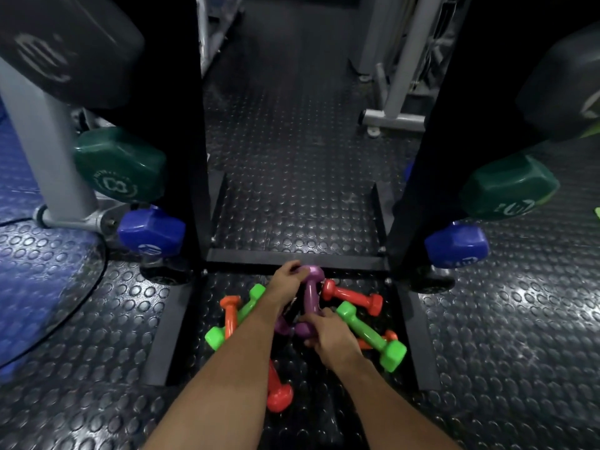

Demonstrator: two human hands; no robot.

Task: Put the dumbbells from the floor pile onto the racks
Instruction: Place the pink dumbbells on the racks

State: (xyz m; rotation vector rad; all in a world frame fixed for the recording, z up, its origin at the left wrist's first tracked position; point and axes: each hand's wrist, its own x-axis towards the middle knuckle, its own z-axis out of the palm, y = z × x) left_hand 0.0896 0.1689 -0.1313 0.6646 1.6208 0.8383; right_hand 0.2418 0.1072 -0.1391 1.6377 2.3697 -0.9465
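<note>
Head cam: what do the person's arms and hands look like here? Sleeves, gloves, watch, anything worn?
Both forearms are bare as far as the frame shows: no sleeves in view. The left hand and right hand wear no gloves, and no watch, band or ring is visible. The image is too soft to rule out small marks.

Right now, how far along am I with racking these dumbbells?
Early. Large green dumbbells and blue dumbbells sit on the racks. In hand: your left hand and right hand both grip one purple dumbbell. Left on the floor: green, red and orange ones.
</note>
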